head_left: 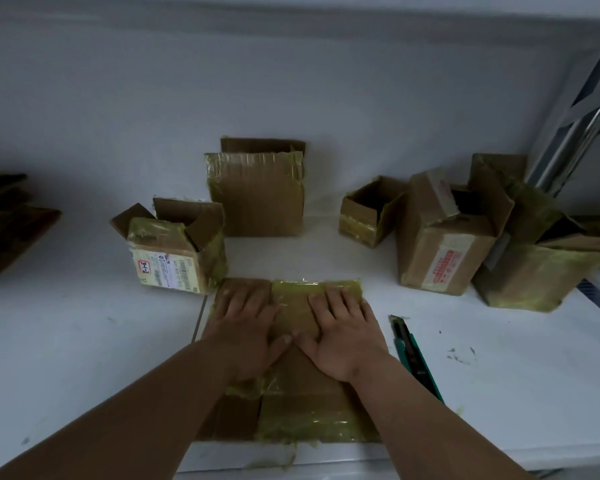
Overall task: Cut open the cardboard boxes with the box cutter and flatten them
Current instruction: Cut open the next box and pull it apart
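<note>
Both flat-fingered hands, left hand [245, 336] and right hand [343, 336], are pressing the flattened cardboard box [291, 403], risking it springing back or sliding into the box cutter [414, 355].

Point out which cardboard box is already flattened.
The box under both hands, left hand and right hand, lies flat; the others stand upright.

Brown boxes [262, 199], green cutter [417, 358]

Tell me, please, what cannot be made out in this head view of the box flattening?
- Middle of the flattened taped cardboard box: hidden under the left hand and right hand.
- Green box cutter: its near end is behind the right forearm.
- Label print on the small open box: too small.
- Dark stack: cut off at left.
</note>
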Available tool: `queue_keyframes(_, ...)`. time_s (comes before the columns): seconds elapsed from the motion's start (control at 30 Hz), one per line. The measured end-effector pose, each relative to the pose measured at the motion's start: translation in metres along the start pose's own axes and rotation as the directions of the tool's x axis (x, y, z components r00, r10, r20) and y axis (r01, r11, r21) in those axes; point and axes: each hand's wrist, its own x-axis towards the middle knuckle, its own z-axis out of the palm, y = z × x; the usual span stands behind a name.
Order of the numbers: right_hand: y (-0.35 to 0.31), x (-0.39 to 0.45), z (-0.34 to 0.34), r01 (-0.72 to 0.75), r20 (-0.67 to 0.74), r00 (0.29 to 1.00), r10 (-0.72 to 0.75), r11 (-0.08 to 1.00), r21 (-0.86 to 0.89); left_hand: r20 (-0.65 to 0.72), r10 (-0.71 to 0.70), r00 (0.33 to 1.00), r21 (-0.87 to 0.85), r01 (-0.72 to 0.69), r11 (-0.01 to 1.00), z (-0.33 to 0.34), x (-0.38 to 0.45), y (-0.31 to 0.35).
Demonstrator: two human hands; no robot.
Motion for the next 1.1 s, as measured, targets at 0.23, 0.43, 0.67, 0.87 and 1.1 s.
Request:
queue_keyframes(0.23, -0.002, 0.009, -0.005, -0.043, 0.011, 0.999, 0.042, 0.998, 0.055, 0.125, -0.006, 0.992, -0.120, 0.021, 0.993, 0.000, 0.012, -0.009)
queue_keyframes(0.43, -0.009, -0.001, -0.003, -0.056, -0.026, 0.998, 0.055, 0.997, -0.054, 0.113, -0.039, 0.993, -0.082, 0.049, 0.995, -0.004, -0.017, -0.014)
queue_keyframes(0.67, -0.046, -0.037, -0.004, -0.043, 0.028, 0.999, 0.044, 0.997, -0.057, 0.176, -0.054, 0.983, -0.084, 0.069, 0.994, 0.007, -0.037, -0.017)
queue_keyframes(0.87, -0.037, -0.047, 0.012, -0.019, 0.021, 1.000, 0.019, 1.000, -0.006, 0.139, -0.032, 0.990, -0.080, 0.043, 0.996, -0.007, -0.039, 0.003)
queue_keyframes(1.1, -0.032, -0.065, 0.005, -0.016, 0.038, 0.999, 0.014, 0.999, 0.036, 0.127, 0.063, 0.990, -0.046, -0.057, 0.997, 0.014, -0.062, 0.008)
